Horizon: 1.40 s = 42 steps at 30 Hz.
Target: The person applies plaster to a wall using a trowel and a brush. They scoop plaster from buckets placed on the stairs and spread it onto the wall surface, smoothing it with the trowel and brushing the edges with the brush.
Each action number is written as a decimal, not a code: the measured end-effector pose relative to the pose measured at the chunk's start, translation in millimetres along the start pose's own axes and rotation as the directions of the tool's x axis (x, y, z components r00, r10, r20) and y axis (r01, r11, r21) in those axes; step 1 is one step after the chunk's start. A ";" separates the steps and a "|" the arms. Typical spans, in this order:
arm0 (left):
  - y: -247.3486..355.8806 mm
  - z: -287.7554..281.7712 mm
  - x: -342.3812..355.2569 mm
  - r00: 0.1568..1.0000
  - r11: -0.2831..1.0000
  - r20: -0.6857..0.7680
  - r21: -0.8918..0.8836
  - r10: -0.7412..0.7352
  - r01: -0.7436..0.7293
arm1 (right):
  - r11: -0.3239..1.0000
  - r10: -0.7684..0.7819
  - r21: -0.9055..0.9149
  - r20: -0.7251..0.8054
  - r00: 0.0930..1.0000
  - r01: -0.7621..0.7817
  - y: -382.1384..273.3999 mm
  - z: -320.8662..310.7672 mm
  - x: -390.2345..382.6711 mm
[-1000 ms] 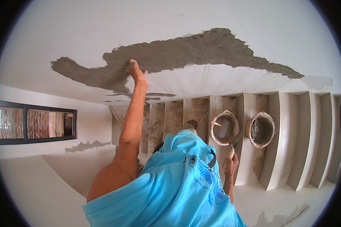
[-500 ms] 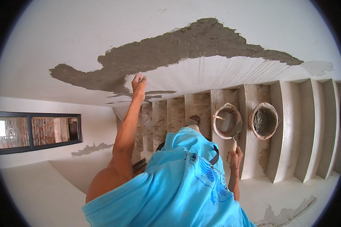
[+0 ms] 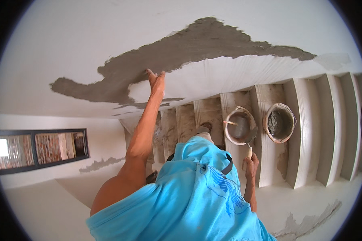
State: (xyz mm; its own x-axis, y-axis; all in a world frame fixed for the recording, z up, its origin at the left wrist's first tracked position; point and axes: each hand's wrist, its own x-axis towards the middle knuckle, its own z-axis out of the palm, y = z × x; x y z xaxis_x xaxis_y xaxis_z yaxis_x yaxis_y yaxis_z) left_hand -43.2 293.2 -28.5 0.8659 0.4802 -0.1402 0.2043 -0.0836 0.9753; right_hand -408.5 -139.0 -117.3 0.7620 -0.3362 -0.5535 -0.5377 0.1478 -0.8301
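Note:
My left arm reaches up to the white wall (image 3: 84, 48), where a broad patch of wet grey mortar (image 3: 173, 50) spreads. My left hand (image 3: 157, 83) is at the patch's lower edge, thumb and fingers apart, with nothing visible in it. Low on my right, my right hand (image 3: 250, 164) is closed round the pale handle of a trowel (image 3: 249, 152). The trowel's blade overlaps the near rim of a bucket (image 3: 228, 134) holding grey water and a light-coloured handle that sticks up. Beside it stands a second bucket (image 3: 290, 136) with grey mortar inside.
Concrete stairs (image 3: 303, 132) run across the scene, with both buckets on the steps. My sandalled foot (image 3: 205, 126) rests on a mortar-stained step. A dark-framed window (image 3: 36, 164) is at the left. Another rough grey patch (image 3: 309, 225) marks the surface at lower right.
My left hand has shifted right along the mortar's edge, and its fingers have spread from a closed shape. The right hand still grips the trowel by the bucket. The view has tilted slightly.

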 end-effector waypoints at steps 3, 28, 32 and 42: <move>25.6 14.4 -47.5 0.982 0.989 0.188 0.148 -0.003 -0.025 | 1.000 0.015 -0.004 -0.074 0.997 -0.015 -3.4 1.9 2.6; 311.5 50.9 -14.0 -0.444 -0.484 0.193 0.306 0.875 -0.820 | 0.967 0.251 0.109 -0.257 0.933 -0.230 -13.7 46.2 1.4; 315.8 71.4 -8.8 -0.485 -0.512 0.182 0.437 0.855 -0.739 | 0.921 0.235 0.365 -0.238 0.942 -0.137 -26.6 77.1 4.3; 316.8 102.3 -1.2 -0.395 -0.373 -0.161 0.150 0.904 -0.916 | 0.982 0.072 -0.141 -0.344 0.936 -0.127 -49.4 89.4 21.9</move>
State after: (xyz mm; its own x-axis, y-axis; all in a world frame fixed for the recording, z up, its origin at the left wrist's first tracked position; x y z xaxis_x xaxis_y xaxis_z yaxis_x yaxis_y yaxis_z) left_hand 67.2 176.8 263.3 -0.2309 -0.1245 0.9650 -0.8002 -0.5398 -0.2611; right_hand -333.0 -70.5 -94.5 0.5505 -0.6243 -0.5542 -0.6754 0.0570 -0.7352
